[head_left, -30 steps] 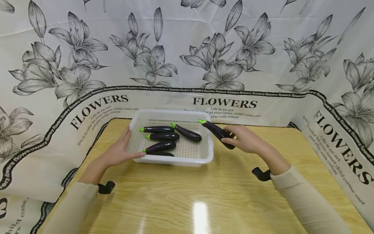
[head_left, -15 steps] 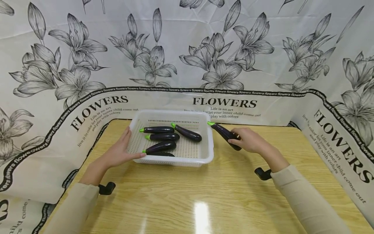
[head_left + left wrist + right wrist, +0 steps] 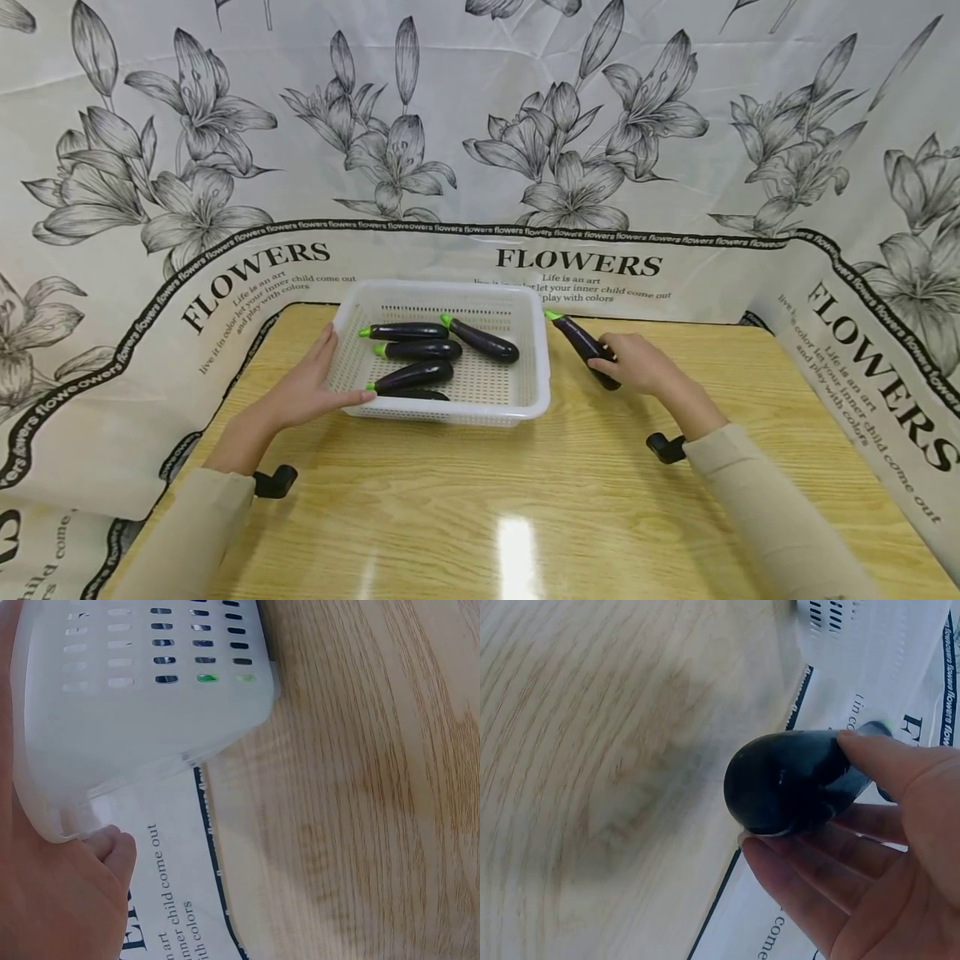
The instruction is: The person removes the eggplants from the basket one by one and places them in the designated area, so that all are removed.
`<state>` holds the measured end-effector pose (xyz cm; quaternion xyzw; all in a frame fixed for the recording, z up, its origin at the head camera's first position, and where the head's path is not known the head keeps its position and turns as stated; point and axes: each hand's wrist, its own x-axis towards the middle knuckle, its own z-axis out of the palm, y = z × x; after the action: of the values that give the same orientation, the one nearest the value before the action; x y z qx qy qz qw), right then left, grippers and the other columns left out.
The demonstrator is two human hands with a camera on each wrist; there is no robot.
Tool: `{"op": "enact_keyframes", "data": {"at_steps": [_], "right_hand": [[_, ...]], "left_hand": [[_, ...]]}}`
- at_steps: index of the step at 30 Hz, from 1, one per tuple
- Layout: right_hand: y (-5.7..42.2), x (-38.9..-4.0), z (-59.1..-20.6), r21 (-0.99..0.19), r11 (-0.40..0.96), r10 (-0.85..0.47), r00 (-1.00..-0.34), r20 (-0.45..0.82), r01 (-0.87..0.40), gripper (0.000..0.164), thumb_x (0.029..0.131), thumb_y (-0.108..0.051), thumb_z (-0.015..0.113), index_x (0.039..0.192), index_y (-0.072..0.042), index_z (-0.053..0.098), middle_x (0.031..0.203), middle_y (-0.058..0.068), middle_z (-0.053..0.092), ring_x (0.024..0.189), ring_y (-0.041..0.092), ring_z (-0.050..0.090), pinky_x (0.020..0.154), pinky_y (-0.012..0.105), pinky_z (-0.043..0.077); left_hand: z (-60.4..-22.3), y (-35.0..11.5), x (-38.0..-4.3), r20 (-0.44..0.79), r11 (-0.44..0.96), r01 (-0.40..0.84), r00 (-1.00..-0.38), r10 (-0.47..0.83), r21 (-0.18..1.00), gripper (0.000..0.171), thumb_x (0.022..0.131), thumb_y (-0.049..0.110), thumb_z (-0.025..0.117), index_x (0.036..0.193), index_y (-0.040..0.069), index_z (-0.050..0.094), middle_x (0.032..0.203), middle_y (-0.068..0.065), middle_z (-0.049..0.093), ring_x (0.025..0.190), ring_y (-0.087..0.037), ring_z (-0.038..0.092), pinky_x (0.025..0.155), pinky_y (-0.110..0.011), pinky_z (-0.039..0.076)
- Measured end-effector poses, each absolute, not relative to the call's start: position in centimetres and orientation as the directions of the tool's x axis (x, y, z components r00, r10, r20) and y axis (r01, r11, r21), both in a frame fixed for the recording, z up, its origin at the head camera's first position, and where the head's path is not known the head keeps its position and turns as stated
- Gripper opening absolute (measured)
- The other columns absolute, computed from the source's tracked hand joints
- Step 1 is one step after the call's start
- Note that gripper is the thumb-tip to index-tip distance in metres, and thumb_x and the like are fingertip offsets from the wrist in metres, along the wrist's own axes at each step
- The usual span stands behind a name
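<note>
So the right hand (image 3: 636,365) has its fingers wrapped round a dark purple eggplant (image 3: 581,343), thumb on one side and the other fingers underneath, holding it by the fat end. That eggplant is just right of the white plastic basket (image 3: 480,410), slanted, with its green tip pointing at the far right part of the rim. Can't tell if the tip touches. The left hand (image 3: 303,385) grips the basket's left end, thumb on the near rim and fingers along the side. Inside there are five other eggplants (image 3: 412,377): four stacked up toward the left, the nearest partly hidden by the front wall, plus one lying slanted further right. It's all on a wood-grain table (image 3: 420,500), with a flower-print cloth (image 3: 412,250) hung round the back and sides.
</note>
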<state>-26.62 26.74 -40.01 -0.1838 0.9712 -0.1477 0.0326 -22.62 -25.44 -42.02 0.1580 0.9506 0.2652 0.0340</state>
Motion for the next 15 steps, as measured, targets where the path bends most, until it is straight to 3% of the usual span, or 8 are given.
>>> {"op": "enact_keyframes", "data": {"at_steps": [8,15], "right_hand": [[25.0,-27.3,-41.0,-0.312,0.92,-0.27,-0.96,-0.068,-0.237,0.039,0.102,-0.028,0.064,0.113,0.01,0.064,0.094,0.018,0.069,0.076,0.025,0.062,0.069,0.042,0.054],[22.9,-27.8,-42.0,-0.338,0.934,-0.156,-0.984,-0.091,-0.117,0.036,0.101,-0.034,0.065,0.095,0.002,0.062,0.078,0.012,0.06,0.066,0.023,0.055,0.055,0.032,0.045]], "left_hand": [[-41.9,-25.3,-22.7,0.018,0.81,0.284,-0.947,0.321,0.514,0.129,0.084,0.068,0.071,0.162,-0.001,-0.007,0.169,-0.015,-0.017,0.155,-0.045,0.001,0.122,-0.064,0.016],[-42.0,-25.4,-22.6,0.022,0.803,0.289,-0.945,0.326,0.521,0.13,0.084,0.067,0.072,0.162,-0.001,-0.007,0.169,-0.014,-0.019,0.155,-0.045,0.0,0.121,-0.065,0.015]]}}
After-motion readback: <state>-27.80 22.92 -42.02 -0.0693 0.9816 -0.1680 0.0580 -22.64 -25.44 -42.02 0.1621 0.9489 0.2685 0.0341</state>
